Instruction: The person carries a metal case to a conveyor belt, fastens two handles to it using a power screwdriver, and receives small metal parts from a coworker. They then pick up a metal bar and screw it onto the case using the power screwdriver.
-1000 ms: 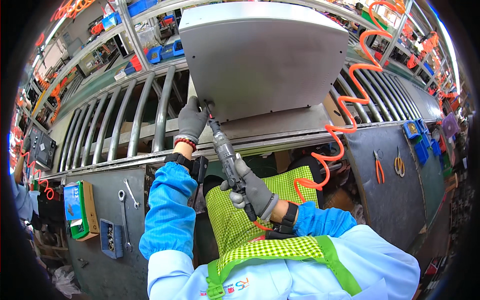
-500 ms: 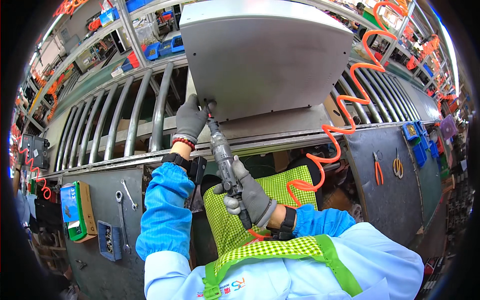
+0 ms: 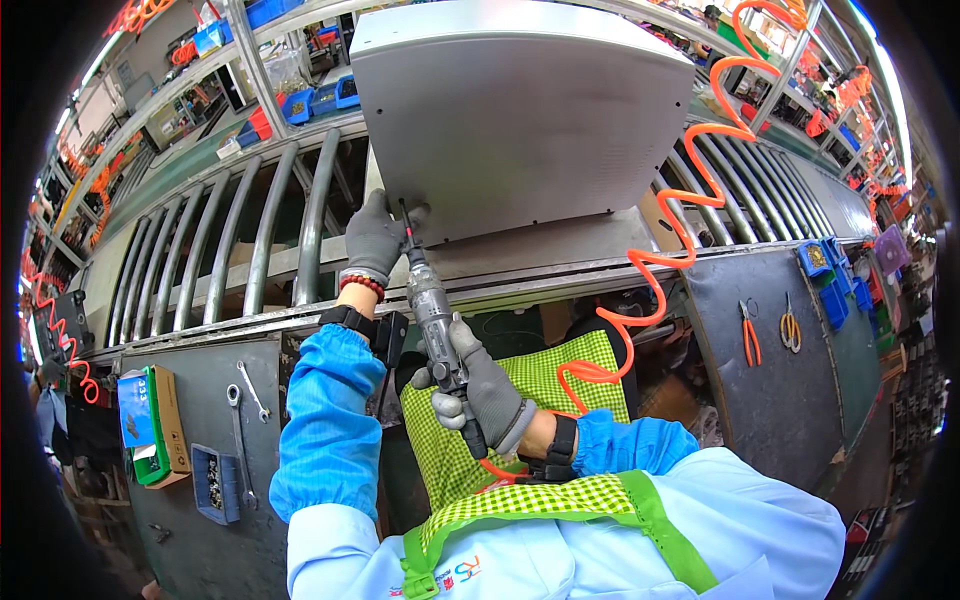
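Note:
A grey metal cabinet stands in front of me, its wide face toward me. My right hand, in a grey glove, is wrapped round the body of an air screwdriver. The tool's long bit points away from me, at the cabinet's lower left corner. My left hand, also gloved, is beside that bit at the same corner, its fingers curled in. Whatever its fingertips hold is hidden by the bit and too small to name. An orange coiled air hose hangs at right and drops toward my lap.
Conveyor rollers run to both sides of the cabinet. On the left bench lie wrenches, a blue parts bin and a cardboard box. Pliers and scissors are on the right bench, near small blue bins.
The whole view has shifted slightly, so the cabinet and benches appear a little further left. The bit's tip has shifted slightly left and up beside my left fingers. Both hands keep their places.

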Action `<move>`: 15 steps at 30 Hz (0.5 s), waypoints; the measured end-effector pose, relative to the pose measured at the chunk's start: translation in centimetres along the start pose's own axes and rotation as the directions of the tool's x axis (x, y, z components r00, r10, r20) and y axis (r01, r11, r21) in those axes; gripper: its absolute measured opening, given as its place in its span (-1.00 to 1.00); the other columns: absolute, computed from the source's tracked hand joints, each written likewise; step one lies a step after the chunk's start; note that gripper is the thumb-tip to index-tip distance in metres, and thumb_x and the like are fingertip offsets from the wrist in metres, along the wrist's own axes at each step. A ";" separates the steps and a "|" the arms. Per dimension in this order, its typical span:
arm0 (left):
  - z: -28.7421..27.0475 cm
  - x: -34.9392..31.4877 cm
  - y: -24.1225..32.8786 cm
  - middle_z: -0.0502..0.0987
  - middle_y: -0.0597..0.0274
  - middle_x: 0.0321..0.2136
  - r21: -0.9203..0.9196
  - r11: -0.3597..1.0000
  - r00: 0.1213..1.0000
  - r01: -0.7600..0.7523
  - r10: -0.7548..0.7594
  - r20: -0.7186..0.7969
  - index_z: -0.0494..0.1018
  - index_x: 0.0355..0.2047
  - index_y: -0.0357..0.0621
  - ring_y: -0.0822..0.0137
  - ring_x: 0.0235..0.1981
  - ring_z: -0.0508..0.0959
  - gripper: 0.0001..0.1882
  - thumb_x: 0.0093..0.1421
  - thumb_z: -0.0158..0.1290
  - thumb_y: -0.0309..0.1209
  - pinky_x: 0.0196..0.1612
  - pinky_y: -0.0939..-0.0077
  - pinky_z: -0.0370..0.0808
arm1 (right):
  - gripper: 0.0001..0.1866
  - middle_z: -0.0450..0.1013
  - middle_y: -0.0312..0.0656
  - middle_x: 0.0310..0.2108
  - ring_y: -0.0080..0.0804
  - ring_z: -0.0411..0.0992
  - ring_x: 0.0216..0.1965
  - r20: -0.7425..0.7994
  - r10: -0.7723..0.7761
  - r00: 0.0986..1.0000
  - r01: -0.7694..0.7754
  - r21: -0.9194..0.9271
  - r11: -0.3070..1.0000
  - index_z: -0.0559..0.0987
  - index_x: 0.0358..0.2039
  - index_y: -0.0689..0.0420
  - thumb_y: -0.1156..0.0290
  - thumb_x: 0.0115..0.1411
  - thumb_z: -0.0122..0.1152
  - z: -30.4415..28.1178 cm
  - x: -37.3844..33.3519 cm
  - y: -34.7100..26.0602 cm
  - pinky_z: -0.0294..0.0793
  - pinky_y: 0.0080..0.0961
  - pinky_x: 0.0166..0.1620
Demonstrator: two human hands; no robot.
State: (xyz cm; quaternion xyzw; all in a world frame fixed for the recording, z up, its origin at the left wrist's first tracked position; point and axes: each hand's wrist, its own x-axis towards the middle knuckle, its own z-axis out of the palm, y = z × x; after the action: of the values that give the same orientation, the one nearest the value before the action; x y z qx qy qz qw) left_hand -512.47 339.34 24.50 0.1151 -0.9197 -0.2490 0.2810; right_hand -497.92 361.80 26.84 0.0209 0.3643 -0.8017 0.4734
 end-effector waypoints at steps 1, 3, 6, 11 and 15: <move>0.0 0.0 0.0 0.58 -0.07 -0.48 0.011 1.000 1.000 0.010 -0.010 0.004 0.45 -0.26 -0.15 -0.11 -0.34 0.61 -0.41 -0.01 0.26 0.12 -0.29 0.10 0.52 | -0.30 0.43 -0.18 -0.40 -0.63 0.18 -0.72 0.000 -0.006 1.000 0.006 -0.007 1.000 0.36 0.03 0.08 -0.34 0.28 -0.20 0.1 0.0 0.0 0.16 -0.65 -0.69; 0.2 0.0 -0.2 0.58 -0.08 -0.47 -0.013 1.000 1.000 0.011 -0.011 -0.011 0.45 -0.26 -0.16 -0.12 -0.34 0.60 -0.42 -0.02 0.28 0.09 -0.28 0.09 0.52 | -0.30 0.43 -0.18 -0.40 -0.63 0.17 -0.73 0.012 0.008 1.000 -0.009 0.032 0.999 0.37 0.02 0.08 -0.34 0.28 -0.21 0.2 0.0 -0.1 0.15 -0.65 -0.69; 0.4 0.0 -0.7 0.58 -0.08 -0.47 -0.004 1.000 0.999 -0.014 0.014 -0.033 0.44 -0.26 -0.17 -0.13 -0.33 0.60 -0.42 -0.02 0.28 0.07 -0.27 0.08 0.52 | -0.30 0.44 -0.18 -0.41 -0.63 0.15 -0.74 0.027 0.020 0.999 -0.021 0.071 0.997 0.39 -0.01 0.08 -0.35 0.29 -0.23 0.3 -0.1 -0.2 0.14 -0.66 -0.70; 0.4 0.2 -1.0 0.58 -0.09 -0.44 -0.040 0.999 1.000 0.002 -0.002 -0.002 0.44 -0.26 -0.17 -0.11 -0.31 0.60 -0.43 0.00 0.27 0.07 -0.26 0.10 0.51 | -0.32 0.45 -0.19 -0.40 -0.63 0.15 -0.75 0.090 0.017 0.996 -0.030 0.145 0.989 0.40 -0.06 0.07 -0.34 0.29 -0.24 0.8 -0.1 -0.1 0.12 -0.67 -0.71; 0.2 0.3 -1.0 0.60 -0.04 -0.31 -0.054 0.997 0.997 0.059 -0.056 0.060 0.45 -0.11 -0.16 -0.03 -0.26 0.61 -0.55 0.06 0.27 -0.22 -0.20 0.24 0.51 | -0.33 0.44 -0.19 -0.40 -0.62 0.18 -0.74 -0.013 0.004 1.000 -0.003 0.077 0.997 0.38 -0.08 0.04 -0.36 0.27 -0.20 0.8 0.4 0.6 0.13 -0.67 -0.72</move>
State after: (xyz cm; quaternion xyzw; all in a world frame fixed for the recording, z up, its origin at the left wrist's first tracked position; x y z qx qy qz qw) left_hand -512.79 338.47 24.01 0.1261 -0.9166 -0.2858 0.2496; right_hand -497.45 360.87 26.93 0.0450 0.3361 -0.8142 0.4713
